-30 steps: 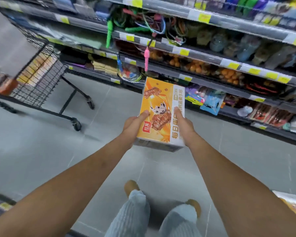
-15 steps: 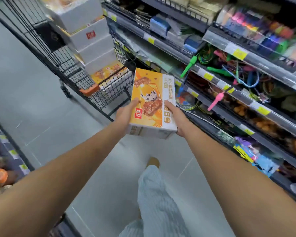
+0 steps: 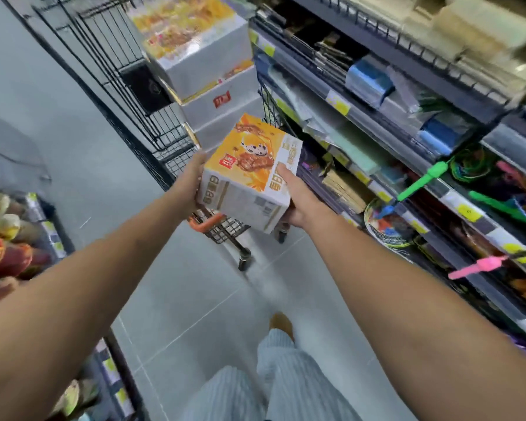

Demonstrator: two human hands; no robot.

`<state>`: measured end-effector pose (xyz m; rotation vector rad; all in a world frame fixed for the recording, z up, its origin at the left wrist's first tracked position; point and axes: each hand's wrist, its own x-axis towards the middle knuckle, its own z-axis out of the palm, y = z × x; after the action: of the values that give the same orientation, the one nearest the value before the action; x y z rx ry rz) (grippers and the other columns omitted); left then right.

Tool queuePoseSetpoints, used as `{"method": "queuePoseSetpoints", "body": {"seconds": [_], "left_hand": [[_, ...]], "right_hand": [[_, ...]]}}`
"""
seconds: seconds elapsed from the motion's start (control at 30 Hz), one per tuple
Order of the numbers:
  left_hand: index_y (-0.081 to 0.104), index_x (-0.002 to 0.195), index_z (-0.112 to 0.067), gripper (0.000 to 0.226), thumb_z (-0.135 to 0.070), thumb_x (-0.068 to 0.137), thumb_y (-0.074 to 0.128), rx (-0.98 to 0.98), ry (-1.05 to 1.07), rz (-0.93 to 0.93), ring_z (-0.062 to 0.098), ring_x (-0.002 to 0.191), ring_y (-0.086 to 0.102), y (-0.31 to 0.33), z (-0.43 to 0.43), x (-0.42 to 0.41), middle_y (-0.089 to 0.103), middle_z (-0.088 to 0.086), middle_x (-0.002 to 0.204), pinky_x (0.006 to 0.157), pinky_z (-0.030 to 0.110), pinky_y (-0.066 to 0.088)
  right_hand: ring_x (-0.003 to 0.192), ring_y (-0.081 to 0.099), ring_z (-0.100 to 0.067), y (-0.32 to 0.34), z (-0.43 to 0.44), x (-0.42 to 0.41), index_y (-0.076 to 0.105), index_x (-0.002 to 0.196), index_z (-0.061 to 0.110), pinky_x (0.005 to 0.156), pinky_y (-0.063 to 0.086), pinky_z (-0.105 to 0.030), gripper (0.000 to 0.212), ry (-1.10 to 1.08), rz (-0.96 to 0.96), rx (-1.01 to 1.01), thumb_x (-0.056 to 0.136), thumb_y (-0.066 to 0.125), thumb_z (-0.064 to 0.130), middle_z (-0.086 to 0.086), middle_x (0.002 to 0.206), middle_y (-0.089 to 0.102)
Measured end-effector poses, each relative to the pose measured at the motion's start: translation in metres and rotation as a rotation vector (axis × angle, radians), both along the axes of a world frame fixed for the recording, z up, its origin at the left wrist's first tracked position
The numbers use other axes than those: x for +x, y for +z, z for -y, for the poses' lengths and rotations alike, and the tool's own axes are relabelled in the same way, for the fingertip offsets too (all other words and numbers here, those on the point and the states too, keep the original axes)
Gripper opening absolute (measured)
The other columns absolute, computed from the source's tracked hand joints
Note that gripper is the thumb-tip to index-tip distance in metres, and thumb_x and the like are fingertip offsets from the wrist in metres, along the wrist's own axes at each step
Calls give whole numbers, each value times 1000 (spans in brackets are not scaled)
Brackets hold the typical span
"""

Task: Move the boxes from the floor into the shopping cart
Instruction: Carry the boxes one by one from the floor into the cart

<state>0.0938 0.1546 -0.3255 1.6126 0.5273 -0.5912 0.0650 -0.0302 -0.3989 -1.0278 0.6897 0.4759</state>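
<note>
I hold an orange and white box with a cow picture between both hands, tilted, in front of the cart. My left hand grips its left side and my right hand grips its right side and underside. The black wire shopping cart stands just beyond, with an orange handle. Inside it, several white and orange boxes are stacked high, above the cart's rim.
Store shelves full of goods run along the right side, close to the cart. A lower shelf with packaged food is at the left. Grey tiled floor lies between, with my legs and a shoe below.
I have walked closer to the cart and turned toward it. The box has moved forward with my hands and now sits right at the cart's near end, tilted more.
</note>
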Motion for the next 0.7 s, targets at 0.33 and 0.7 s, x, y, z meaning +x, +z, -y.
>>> {"method": "queuePoseSetpoints", "body": {"seconds": [0.33,0.7], "left_hand": [[54,128,-20,77,-78,81,35,-179,108,-144,25,114,57,-23,-7,70,60,7,126,101,43,43],[44,127,-13,51,-36,86,64,-1,-58,-389,25,96,58,-90,1,145,62,7,98,82,40,48]], "right_hand": [[110,63,-36,-17,-37,86,60,112,13,97,46,-58,53,-35,-188,44,89,52,60,-18,119,67],[114,57,-32,-68,-58,140,54,123,12,102,38,-62,43,-290,-358,55,93,60,42,-13,125,64]]}}
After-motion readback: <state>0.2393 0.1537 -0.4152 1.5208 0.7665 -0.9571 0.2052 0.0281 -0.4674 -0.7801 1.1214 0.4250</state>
